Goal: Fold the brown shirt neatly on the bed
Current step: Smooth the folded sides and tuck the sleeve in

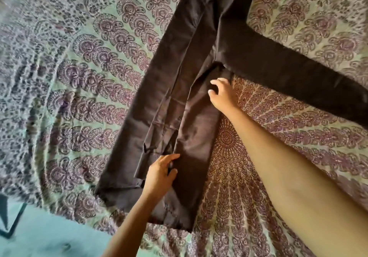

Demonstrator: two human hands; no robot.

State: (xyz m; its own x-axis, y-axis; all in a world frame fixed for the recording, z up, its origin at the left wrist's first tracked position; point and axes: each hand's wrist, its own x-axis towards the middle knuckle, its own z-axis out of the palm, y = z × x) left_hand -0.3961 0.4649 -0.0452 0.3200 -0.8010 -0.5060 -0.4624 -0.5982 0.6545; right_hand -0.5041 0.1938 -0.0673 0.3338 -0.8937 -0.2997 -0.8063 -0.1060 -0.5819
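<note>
The brown shirt (pixel 179 73) lies flat on the bed as a long narrow strip running from the top centre down to the lower middle. One side is folded over the body, and a long sleeve (pixel 298 73) sticks out to the right. My left hand (pixel 161 175) rests on the lower part of the shirt, fingers on the edge of a folded flap. My right hand (pixel 222 92) is at the shirt's right edge near the armpit, with fingers curled and touching the fabric. Neither hand clearly pinches cloth.
The bedspread (pixel 79 81) is green with a purple mandala print and covers most of the view. At the lower left the bed edge drops to a pale floor (pixel 39 234), where part of a dark frame (pixel 12 217) shows.
</note>
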